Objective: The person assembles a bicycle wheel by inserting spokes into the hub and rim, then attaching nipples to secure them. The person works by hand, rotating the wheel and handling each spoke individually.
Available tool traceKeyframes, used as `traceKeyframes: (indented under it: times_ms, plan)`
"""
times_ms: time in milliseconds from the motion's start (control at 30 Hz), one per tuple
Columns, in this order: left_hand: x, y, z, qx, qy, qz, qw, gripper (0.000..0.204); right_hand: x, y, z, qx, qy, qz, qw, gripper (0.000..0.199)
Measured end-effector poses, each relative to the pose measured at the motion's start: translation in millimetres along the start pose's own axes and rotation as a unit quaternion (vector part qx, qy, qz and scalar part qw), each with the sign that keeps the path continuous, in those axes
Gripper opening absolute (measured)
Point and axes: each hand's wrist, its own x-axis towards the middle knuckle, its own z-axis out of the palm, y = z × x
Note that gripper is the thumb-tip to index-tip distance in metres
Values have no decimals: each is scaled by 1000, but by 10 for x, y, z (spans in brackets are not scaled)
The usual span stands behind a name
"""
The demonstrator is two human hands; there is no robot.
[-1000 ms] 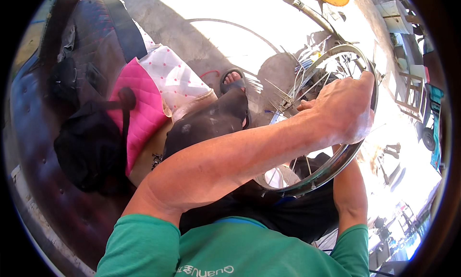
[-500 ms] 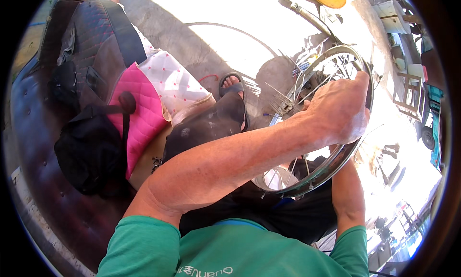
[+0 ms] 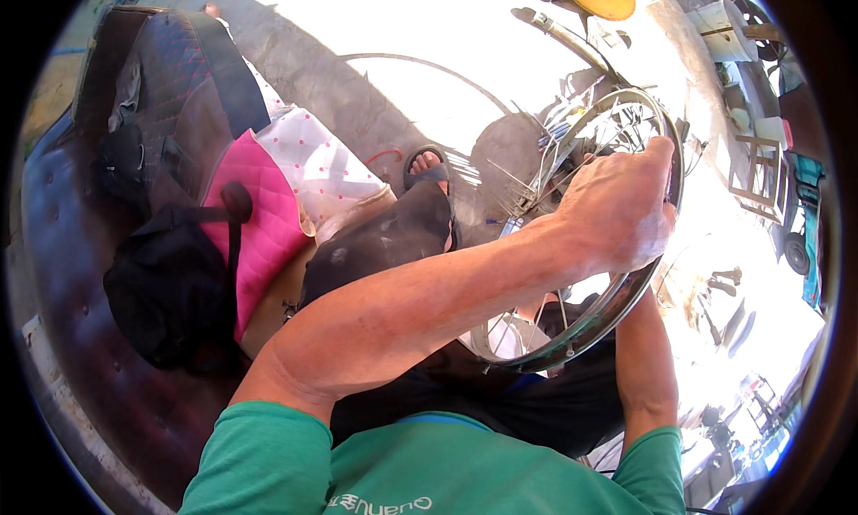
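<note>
While the spoked wheel rim (image 3: 581, 327) is held upright over the lap, its far edge is gripped by the left hand (image 3: 617, 207), fingers curled shut around it. The right hand's grip cannot be told (hidden behind the rim). Loose spokes (image 3: 514, 189) could be bent if the rim slipped.

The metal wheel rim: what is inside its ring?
Inside the wheel rim thin spokes show. The left hand grips the rim and covers its middle; the right hand is hidden.
</note>
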Motion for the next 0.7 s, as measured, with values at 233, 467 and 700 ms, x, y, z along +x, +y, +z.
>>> traceKeyframes:
  times_ms: [233, 467, 700]
  plan:
    - [-4, 80, -40, -23, -28, -24, 999, 46, 0, -70, 2, 57, 24, -12, 998, 26]
    - [20, 73, -8, -44, -35, -14, 998, 47, 9, -289, 36, 178, 60, -32, 982, 28]
    - [12, 91, -30, -64, -51, -41, 996, 53, 183, -404, -60, 317, 79, -73, 942, 30]
